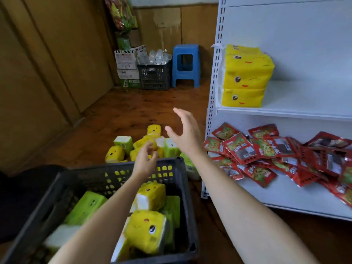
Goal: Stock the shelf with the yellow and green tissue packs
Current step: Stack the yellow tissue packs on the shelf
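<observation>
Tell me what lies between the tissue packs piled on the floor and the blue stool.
Only bare brown floor lies there, as the head view shows.

Soft, even indoor light; blurred foreground, wide-angle bending at edges.

Brown wood-panelled walls (pixel 57 54) meet a dark wooden floor (pixel 133 107), a blue stool (pixel 186 49) against the far wall.

One wide-angle camera, worn on the head, looks forward and down from close above a black plastic lattice crate (pixel 183 197), with a white metal shelf unit (pixel 304 96) near on its right.
</observation>
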Demonstrator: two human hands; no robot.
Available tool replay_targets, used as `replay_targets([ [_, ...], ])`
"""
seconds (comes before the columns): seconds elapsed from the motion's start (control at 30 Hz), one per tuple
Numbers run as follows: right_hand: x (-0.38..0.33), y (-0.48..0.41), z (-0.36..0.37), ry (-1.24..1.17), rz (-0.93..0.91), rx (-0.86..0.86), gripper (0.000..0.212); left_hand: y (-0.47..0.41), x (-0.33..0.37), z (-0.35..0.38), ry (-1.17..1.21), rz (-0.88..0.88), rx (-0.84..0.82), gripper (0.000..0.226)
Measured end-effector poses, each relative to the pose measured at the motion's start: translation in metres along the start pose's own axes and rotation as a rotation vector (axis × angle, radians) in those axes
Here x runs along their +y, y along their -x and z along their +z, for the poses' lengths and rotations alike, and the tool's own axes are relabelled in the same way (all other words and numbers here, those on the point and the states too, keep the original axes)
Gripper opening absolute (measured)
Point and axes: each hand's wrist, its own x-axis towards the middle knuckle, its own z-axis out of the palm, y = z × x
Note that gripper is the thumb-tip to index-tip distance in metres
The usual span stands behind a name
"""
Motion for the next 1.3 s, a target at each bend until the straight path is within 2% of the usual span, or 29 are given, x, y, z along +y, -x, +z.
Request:
replay_targets([
  [0.07,0.005,0.029,0.023,0.005,0.106,-0.28,0.053,0.006,-0.024,-0.021,-0.111,-0.067,-0.025,0.035],
  [0.17,0.011,0.063,0.049,0.194,0.127,-0.881,0.062,0.012,-0.057,-0.043,-0.24,-0.187,-0.115,0.033],
  [0.2,0.013,0.072,0.057,0.237,0.146,-1.022,0.066,0.015,-0.069,-0.046,-0.307,-0.211,-0.166,0.033],
  [0.27,0.014,0.087,0.069,0.254,0.219,-1.155,0.074,0.023,-0.091,-0.047,-0.402,-0.263,-0.285,0.037],
  [0.37,0.018,0.107,0.085,0.278,0.278,-1.251,0.086,0.033,-0.11,-0.044,-0.359,-0.355,-0.395,0.047],
  [0.43,0.023,0.119,0.093,0.328,0.305,-1.277,0.092,0.035,-0.113,-0.043,-0.344,-0.347,-0.369,0.049],
  [0.53,0.032,0.128,0.103,0.284,0.448,-1.246,0.099,0.03,-0.112,-0.043,-0.311,-0.303,-0.307,0.047],
  [0.7,0.035,0.131,0.109,0.13,0.555,-1.165,0.094,0.027,-0.123,-0.044,-0.365,-0.249,-0.418,0.045],
  [0.8,0.04,0.129,0.111,0.052,0.627,-1.06,0.09,0.024,-0.126,-0.042,-0.449,-0.23,-0.463,0.049],
  [0.9,0.046,0.129,0.116,0.012,0.692,-1.0,0.094,0.021,-0.12,-0.034,-0.594,-0.185,-0.503,0.059],
  [1.03,0.057,0.126,0.122,0.031,0.762,-1.038,0.108,0.021,-0.118,-0.021,-0.7,-0.199,-0.536,0.081],
  [1.17,0.066,0.122,0.127,0.037,0.825,-1.129,0.119,0.02,-0.112,-0.012,-0.781,-0.225,-0.53,0.084],
  [1.3,0.062,0.12,0.127,-0.01,0.886,-1.034,0.097,0.018,-0.111,-0.009,-0.804,-0.221,-0.516,0.069],
])
